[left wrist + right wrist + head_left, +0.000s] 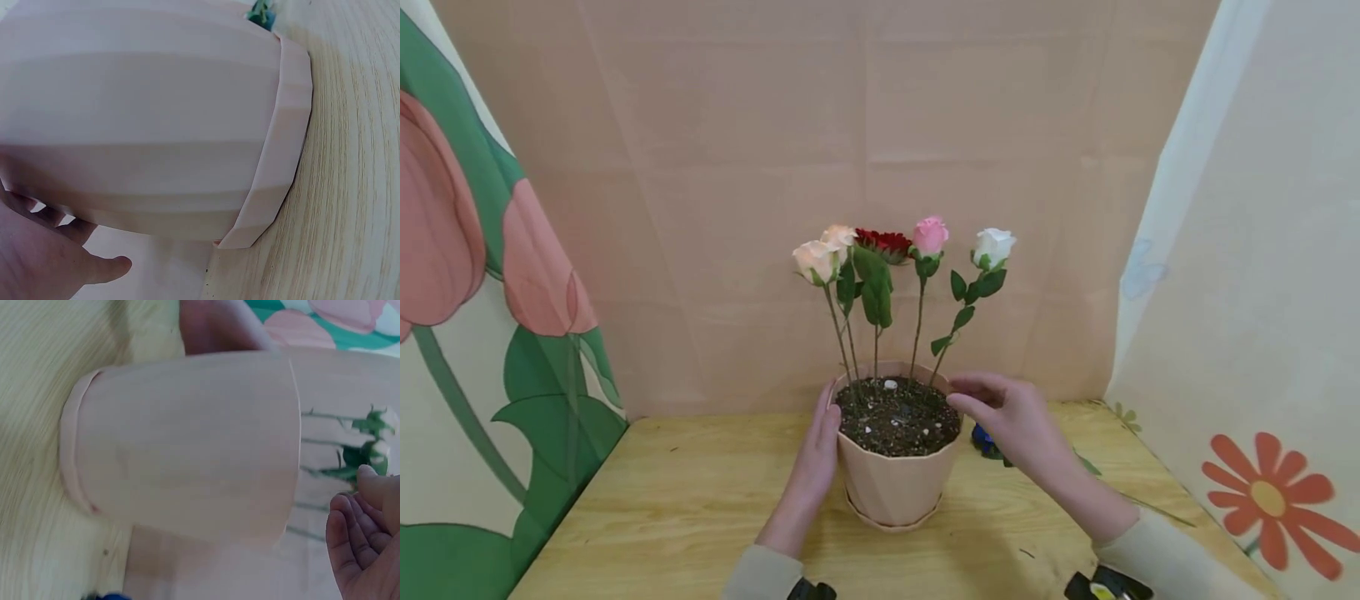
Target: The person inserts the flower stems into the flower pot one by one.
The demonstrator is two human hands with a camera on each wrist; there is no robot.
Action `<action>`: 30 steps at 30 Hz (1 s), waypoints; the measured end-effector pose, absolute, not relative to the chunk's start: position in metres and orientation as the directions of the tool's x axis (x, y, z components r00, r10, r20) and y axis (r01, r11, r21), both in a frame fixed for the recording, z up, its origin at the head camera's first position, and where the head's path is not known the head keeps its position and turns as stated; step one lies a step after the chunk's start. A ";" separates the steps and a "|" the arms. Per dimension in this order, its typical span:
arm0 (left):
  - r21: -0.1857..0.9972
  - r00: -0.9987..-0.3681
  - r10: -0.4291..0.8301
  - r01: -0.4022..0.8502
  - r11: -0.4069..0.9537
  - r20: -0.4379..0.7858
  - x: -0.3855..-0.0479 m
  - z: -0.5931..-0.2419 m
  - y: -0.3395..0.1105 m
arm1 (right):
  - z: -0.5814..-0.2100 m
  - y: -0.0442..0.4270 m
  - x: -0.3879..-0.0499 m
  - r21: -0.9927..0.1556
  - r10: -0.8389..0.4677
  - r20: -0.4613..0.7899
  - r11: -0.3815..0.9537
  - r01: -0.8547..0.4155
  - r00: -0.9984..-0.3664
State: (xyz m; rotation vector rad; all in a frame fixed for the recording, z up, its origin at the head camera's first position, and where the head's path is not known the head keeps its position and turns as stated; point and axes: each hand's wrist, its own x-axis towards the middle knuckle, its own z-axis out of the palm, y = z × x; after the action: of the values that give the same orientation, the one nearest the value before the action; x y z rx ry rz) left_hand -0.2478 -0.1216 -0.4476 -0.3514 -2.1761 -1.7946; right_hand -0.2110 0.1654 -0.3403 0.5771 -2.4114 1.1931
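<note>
A pale pink faceted pot [895, 479] filled with dark soil [898, 421] stands on its saucer [893, 525]. Several flowers are upright in the soil: peach roses [816, 260], a dark red bloom [887, 243], a pink rose [930, 236] and a white rose [994, 247]. My left hand [816, 454] rests against the pot's left side with fingers extended; the left wrist view shows this hand [47, 250] beside the pot wall [144, 125]. At the right rim is my right hand [1018, 421], fingers loosely bent, holding nothing visible; in the right wrist view the hand [372, 540] appears beyond the rim.
A blue flower [985, 442] lies on the wooden table [700, 492] behind my right forearm, with a green stem [1157, 510] reaching right. A plain backdrop [737, 167] stands behind, with flower-printed sheets at left [445, 250] and right [1232, 333].
</note>
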 end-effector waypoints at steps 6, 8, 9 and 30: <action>0.911 -0.928 0.004 0.368 0.186 0.374 -0.247 -0.448 -0.122 | -0.348 0.199 -0.214 -0.622 -0.166 0.525 0.594 -0.510 -0.835; 0.912 -0.929 0.006 0.363 0.190 0.369 -0.246 -0.448 -0.122 | -0.351 0.211 -0.214 -0.615 -0.155 0.516 0.617 -0.491 -0.842; 0.913 -0.931 0.007 0.360 0.192 0.366 -0.246 -0.448 -0.122 | -0.352 0.217 -0.214 -0.612 -0.149 0.510 0.629 -0.479 -0.847; 0.926 -0.941 -0.001 0.333 0.178 0.338 -0.244 -0.445 -0.121 | -0.395 0.326 -0.226 -0.496 -0.086 0.380 0.822 -0.281 -0.921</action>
State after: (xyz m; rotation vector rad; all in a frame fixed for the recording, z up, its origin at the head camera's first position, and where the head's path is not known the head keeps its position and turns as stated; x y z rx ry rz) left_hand -0.2437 -0.1213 -0.4454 -0.3183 -2.1941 -1.8331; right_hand -0.2258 0.3264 -0.3951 0.2774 -2.6625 0.8000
